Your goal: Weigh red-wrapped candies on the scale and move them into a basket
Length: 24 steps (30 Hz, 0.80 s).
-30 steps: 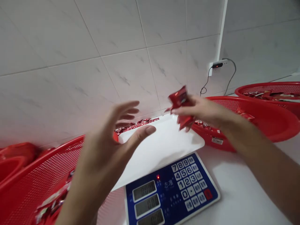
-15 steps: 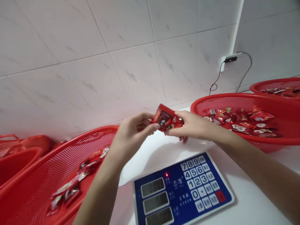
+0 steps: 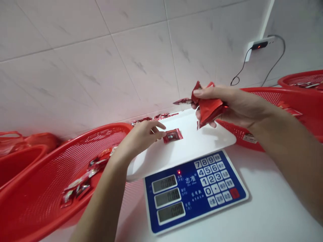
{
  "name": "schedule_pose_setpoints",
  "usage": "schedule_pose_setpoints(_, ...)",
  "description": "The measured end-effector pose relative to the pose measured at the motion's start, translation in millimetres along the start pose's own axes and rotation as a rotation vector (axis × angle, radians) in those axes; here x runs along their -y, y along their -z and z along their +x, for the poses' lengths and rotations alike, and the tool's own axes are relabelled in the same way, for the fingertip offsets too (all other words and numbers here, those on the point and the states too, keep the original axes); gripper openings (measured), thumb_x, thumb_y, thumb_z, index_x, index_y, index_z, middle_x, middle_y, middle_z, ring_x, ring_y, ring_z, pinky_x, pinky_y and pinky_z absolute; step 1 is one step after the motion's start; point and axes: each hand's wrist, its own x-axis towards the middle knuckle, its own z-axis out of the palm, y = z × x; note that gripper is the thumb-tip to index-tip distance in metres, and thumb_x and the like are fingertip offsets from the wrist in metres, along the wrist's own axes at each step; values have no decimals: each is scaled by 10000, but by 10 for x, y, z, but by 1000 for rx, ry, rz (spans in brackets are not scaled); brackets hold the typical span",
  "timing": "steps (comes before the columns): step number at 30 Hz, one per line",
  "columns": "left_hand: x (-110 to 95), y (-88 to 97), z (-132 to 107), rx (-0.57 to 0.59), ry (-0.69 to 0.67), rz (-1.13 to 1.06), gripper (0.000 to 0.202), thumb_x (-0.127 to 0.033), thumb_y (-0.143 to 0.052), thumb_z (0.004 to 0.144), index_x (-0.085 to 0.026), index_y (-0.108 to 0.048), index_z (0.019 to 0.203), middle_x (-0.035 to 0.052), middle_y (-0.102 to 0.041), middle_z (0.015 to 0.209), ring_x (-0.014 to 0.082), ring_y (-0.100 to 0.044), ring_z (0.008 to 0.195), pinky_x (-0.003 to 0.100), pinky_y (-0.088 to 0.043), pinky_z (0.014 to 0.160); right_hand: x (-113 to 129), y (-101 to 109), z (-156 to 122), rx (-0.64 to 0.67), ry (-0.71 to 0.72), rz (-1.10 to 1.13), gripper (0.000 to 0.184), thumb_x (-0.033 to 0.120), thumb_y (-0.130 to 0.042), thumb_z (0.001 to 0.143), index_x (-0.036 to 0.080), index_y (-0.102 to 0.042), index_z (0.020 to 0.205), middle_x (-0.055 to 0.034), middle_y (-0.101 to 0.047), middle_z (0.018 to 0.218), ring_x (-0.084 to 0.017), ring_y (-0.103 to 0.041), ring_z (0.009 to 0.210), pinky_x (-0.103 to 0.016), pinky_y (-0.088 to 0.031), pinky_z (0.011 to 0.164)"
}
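Note:
A red-wrapped candy packet (image 3: 174, 135) lies flat on the white pan (image 3: 156, 163) of a digital scale. My left hand (image 3: 140, 139) hovers by its left edge, thumb and forefinger apart, the thumb tip at the wrapper; the other fingers are partly hidden. Over the right part of the pan, my right hand (image 3: 234, 104) grips several red candy packets (image 3: 210, 109) in a bunch, one poking out to the left. The blue scale panel (image 3: 190, 188) faces me, its top display lit with small digits.
Left of the pan stands a red mesh basket (image 3: 60, 161) with some candy packets. Another red basket (image 3: 264, 97) is at the right, partly behind my right arm. More packets (image 3: 161, 116) lie behind the pan against the tiled wall. A cable (image 3: 243, 69) hangs from a socket.
My hands have parted: the right rose to the right with the bunch of packets, and one packet now rests on the pan beside my left hand. The top display's digits changed.

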Motion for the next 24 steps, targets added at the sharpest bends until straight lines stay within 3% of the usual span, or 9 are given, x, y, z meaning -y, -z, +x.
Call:
schedule_pose_setpoints(4,-95,50,-68,-184,8,-80,278,-441,-736,871,-234,-801,1044,66,-782,875,230,-686,797,325,-496,686,27,-43,-29,8,-8,66,322,389,-780,866,169,-641,677,-15,-598,606,-105,-561,509,-185,-434,400)
schedule_pose_setpoints(7,-230,70,-134,-214,-131,-324,312,-491,-734,903,-250,-793,1092,60,-790,931,218,-717,867,302,-543,717,21,-104,-44,74,-1,134,311,344,-685,940,165,-625,693,-16,-597,628,-103,-560,513,-181,-409,385)
schedule_pose_setpoints(10,-371,56,-207,-229,-252,-453,309,-405,-782,885,-281,-772,1167,39,-799,1045,225,-738,970,302,-596,793,19,-181,-70,117,-6,190,299,331,-597,984,169,-639,736,-24,-616,686,-112,-584,536,-180,-381,354)
schedule_pose_setpoints(14,-456,56,-273,-322,-276,-410,181,-335,-793,890,-263,-793,1056,15,-807,1023,224,-757,967,317,-615,871,41,-236,-112,192,-5,203,279,329,-604,980,175,-654,752,-16,-612,669,-108,-590,505,-170,-384,340)
schedule_pose_setpoints(20,-445,48,-268,-340,-289,-359,118,-350,-748,930,-260,-782,999,16,-802,966,209,-756,897,308,-610,810,43,-230,-110,216,-16,224,291,352,-648,942,163,-636,721,-29,-625,650,-133,-636,516,-163,-367,321)
schedule_pose_setpoints(24,-466,41,-264,-323,-292,-358,121,-346,-735,929,-264,-776,1007,11,-795,942,213,-746,892,308,-598,783,35,-224,-118,199,-26,218,285,379,-681,921,163,-633,740,-22,-640,681,-94,-565,448,-159,-353,320)
